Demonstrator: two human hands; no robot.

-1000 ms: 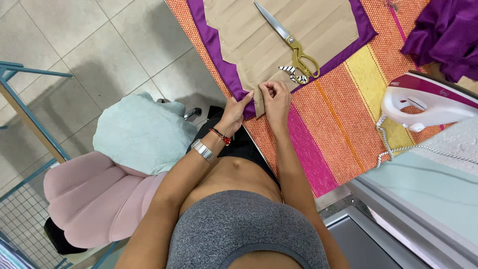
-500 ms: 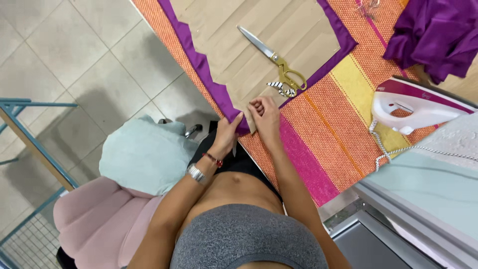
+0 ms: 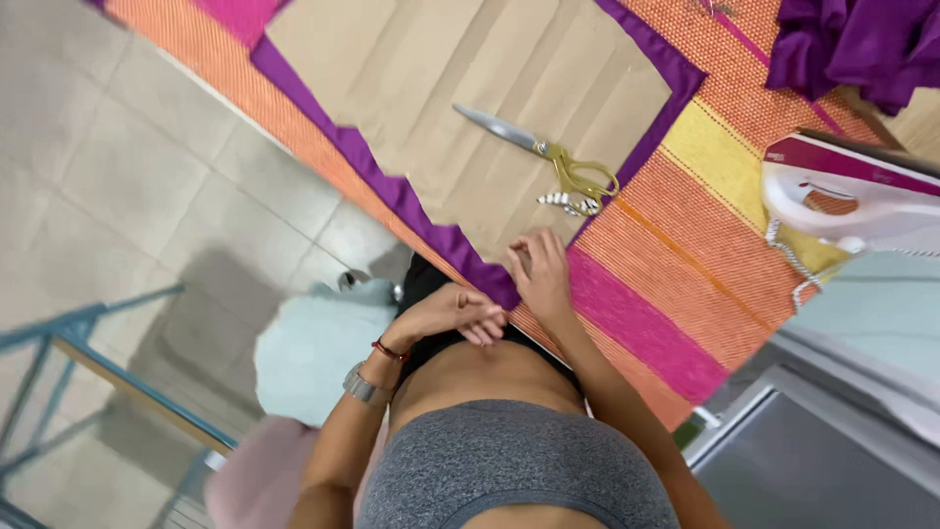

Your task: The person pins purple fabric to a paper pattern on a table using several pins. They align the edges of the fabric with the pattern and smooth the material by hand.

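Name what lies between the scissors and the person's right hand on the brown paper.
In the head view, a small silvery striped clip lies between the scissors and the right hand, on brown paper.

Pale tiled floor (image 3: 117, 196) w/ blue metal frame (image 3: 88, 362) at left (pink seat (image 3: 245, 480) nearby).

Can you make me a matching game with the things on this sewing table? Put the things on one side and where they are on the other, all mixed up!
Things:
1. Gold-handled metal scissors
2. White and magenta clothes iron
3. Loose heap of purple cloth
4. Right hand

Places:
A. At the top right corner
B. On the near edge of the brown paper pattern
C. Lying on top of the brown paper pattern
D. At the right edge, near a coiled white cord

Pairs: 1-C, 2-D, 3-A, 4-B
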